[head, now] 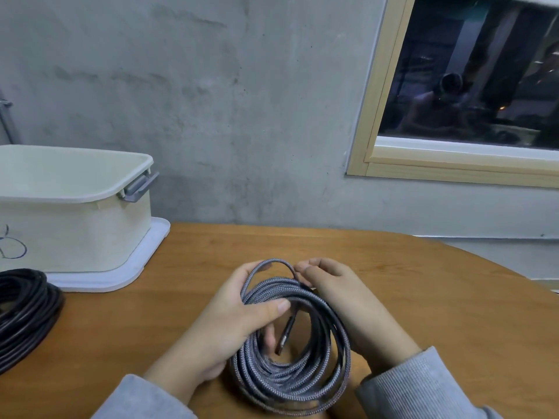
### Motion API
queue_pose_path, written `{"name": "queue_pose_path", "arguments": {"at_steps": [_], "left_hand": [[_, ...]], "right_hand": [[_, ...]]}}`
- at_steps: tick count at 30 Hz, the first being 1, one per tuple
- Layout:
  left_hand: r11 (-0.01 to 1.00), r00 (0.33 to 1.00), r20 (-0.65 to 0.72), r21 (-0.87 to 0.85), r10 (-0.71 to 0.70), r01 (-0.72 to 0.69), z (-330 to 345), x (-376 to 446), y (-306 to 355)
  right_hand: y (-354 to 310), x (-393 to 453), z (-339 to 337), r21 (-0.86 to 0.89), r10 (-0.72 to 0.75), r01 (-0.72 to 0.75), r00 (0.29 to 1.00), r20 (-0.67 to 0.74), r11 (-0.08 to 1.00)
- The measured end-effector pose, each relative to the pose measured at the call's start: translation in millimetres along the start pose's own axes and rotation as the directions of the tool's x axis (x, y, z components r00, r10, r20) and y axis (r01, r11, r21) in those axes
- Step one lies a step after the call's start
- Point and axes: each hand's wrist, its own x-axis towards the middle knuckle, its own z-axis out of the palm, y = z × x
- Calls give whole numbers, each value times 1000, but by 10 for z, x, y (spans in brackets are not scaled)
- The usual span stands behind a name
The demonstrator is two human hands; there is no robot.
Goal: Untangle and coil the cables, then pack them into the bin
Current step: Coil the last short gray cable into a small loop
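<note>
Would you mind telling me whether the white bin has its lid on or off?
Off: the white bin is open at the top and stands on its lid. Its contents cannot be seen.

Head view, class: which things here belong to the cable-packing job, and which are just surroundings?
Part of the job:
grey braided cable, gripped by left hand and right hand
black cable coil
white bin

Just surroundings:
wooden table
window
concrete wall

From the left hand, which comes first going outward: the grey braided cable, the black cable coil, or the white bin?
1. Grey braided cable: held in the left hand.
2. Black cable coil: on the table, far left.
3. White bin: back left, by the wall.
</note>
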Motion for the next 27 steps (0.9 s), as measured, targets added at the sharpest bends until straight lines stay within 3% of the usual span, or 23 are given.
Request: {"name": "queue_pose_path", "arguments": {"at_steps": [5,8,14,22,27], "left_hand": [[995,977,-189,-51,-96,88,-88,128,-188],[994,973,-209,12,-101,106,-121,155,-266],[985,968,-186,-10,-169,170,-157,190,-333],[989,983,-156,95,-100,116,-111,115,-181],[981,981,-159,140,-114,137,-171,133,-216]], "right_hand": [[99,17,63,-39,-2,11,974,228,999],[235,97,109,-51,10,1,976,216,999],[411,164,172,142,70,-102,974,215,985],[473,117,164,327,-88,30,983,162,944],[498,144,136,388,-135,37,964,228,921]]}}
